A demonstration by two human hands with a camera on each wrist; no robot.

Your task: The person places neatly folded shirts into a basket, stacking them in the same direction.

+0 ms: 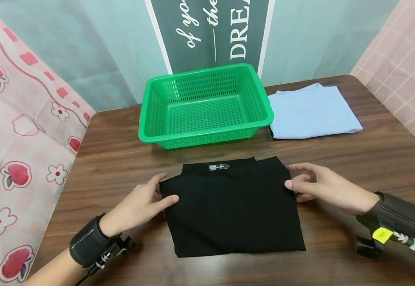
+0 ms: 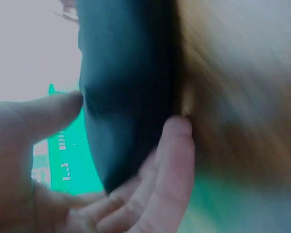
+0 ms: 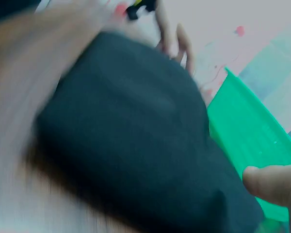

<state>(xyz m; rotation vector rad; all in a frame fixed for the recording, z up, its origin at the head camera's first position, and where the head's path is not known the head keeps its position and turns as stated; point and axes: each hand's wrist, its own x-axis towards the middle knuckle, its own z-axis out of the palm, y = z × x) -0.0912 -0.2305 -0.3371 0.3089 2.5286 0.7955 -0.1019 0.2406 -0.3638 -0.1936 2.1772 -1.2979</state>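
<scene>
A folded black shirt [image 1: 232,210] spans the space between both hands in the head view, its collar and a small pale label [image 1: 219,167] on the far side. My left hand [image 1: 141,204] pinches its left edge, thumb on top and fingers underneath. In the left wrist view the cloth [image 2: 128,87] stands between that thumb and the fingers. At the right edge my right hand [image 1: 318,184] grips near the far corner, thumb over the fabric. The right wrist view has the shirt [image 3: 131,126] broad across the middle, the right thumb [image 3: 271,182] at its border.
A green plastic basket [image 1: 207,137] with nothing in it stands behind the shirt on the wooden table [image 1: 118,139]. Right of it lies a folded light blue garment [image 1: 311,113], with something black showing under its left corner. Patterned cloths and pink tiles surround the table.
</scene>
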